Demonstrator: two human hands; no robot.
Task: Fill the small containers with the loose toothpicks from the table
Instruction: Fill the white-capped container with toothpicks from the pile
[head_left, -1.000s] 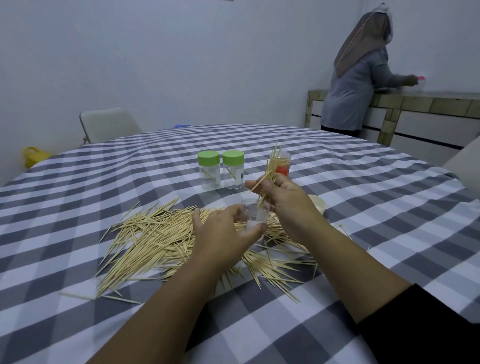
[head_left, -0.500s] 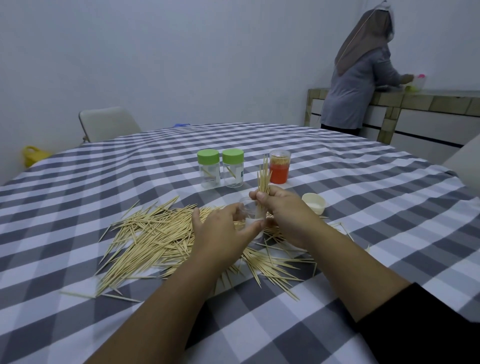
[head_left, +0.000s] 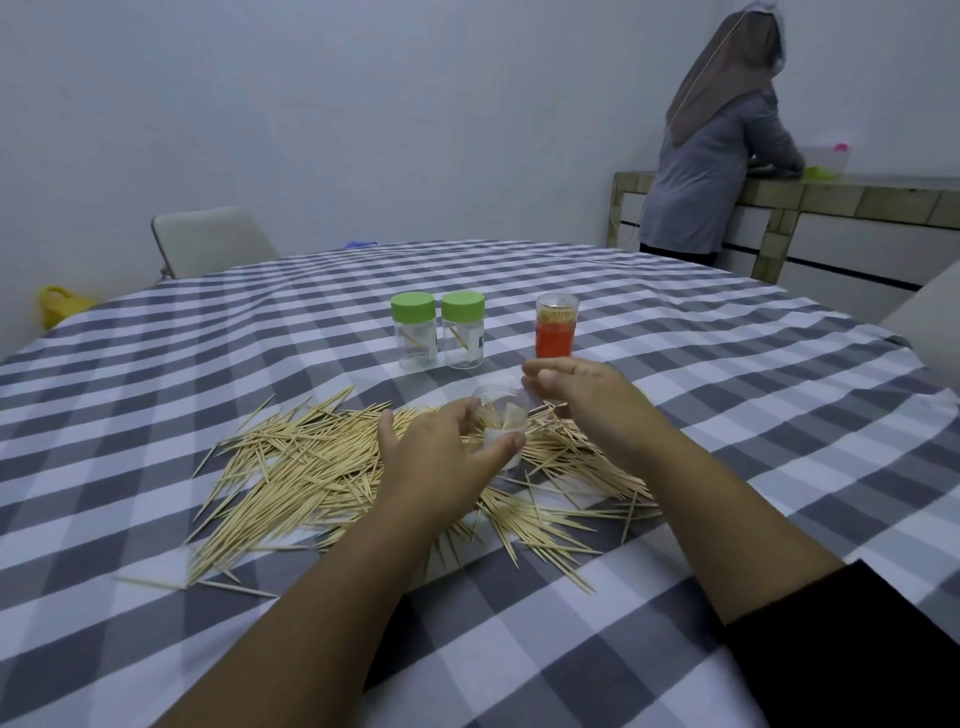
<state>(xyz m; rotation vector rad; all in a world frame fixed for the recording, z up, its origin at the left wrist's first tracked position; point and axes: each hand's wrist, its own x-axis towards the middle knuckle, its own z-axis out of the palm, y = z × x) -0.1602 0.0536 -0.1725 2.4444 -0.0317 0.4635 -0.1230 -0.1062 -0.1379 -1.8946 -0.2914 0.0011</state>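
Loose toothpicks (head_left: 311, 467) lie in a wide heap on the checked tablecloth (head_left: 675, 338). My left hand (head_left: 441, 462) grips a small clear container (head_left: 503, 413) standing upright in the heap, with some toothpicks inside it. My right hand (head_left: 587, 400) hovers just right of the container's rim, with its fingertips close to the rim and nothing visible between them. Behind stand two clear jars with green lids (head_left: 413, 332) (head_left: 463, 332), each holding few toothpicks. An open orange container (head_left: 556, 332) packed with toothpicks stands to their right.
A white chair (head_left: 208, 239) stands at the table's far left, with a yellow bag (head_left: 60, 304) on the floor beyond. A person (head_left: 717, 156) stands with their back turned at a tiled counter (head_left: 857, 200) at the far right. Another chair back (head_left: 930, 306) shows at the right edge.
The bundle of toothpicks that my right hand held upright over the clear container has gone down into it. My right hand has lowered and loosened. My left hand kept its grip.
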